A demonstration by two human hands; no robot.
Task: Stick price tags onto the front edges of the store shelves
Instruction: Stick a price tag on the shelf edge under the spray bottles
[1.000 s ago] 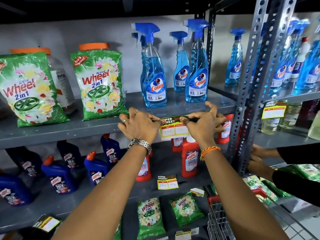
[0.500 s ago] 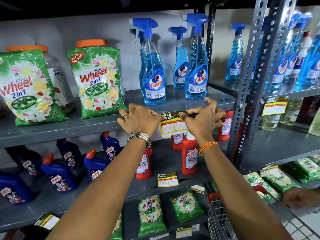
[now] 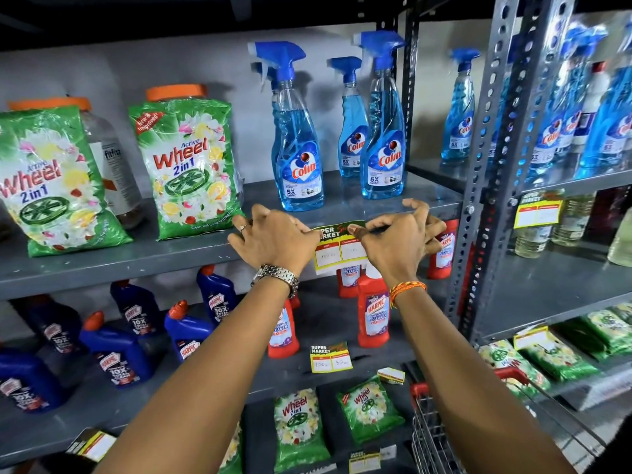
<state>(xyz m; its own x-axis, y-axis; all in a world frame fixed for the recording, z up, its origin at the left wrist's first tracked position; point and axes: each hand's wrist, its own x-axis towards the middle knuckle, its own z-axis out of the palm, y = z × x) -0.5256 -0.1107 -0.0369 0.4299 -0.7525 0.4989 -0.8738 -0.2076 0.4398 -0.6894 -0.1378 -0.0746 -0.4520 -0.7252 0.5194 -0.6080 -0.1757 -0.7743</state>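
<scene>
A yellow, green and red price tag [image 3: 337,249] lies against the front edge of the grey upper shelf [image 3: 136,265], below the blue Colin spray bottles [image 3: 297,145]. My left hand [image 3: 273,239] presses on the tag's left top corner, my right hand [image 3: 396,239] on its right top corner, thumbs on the tag. The tag's lower half hangs below the shelf edge. Another price tag [image 3: 330,357] is stuck on the edge of the shelf below, and a further one [image 3: 538,212] on the right-hand rack.
Green Wheel detergent bags [image 3: 188,165] stand on the upper shelf's left. Blue and red Harpic bottles [image 3: 372,309] fill the shelf below. A perforated steel upright [image 3: 485,165] divides the racks. A red-handled wire basket [image 3: 437,432] sits at lower right.
Both hands stay pressed on the tag with little shift. The other person's hands and dark sleeves at the right have dropped out of view.
</scene>
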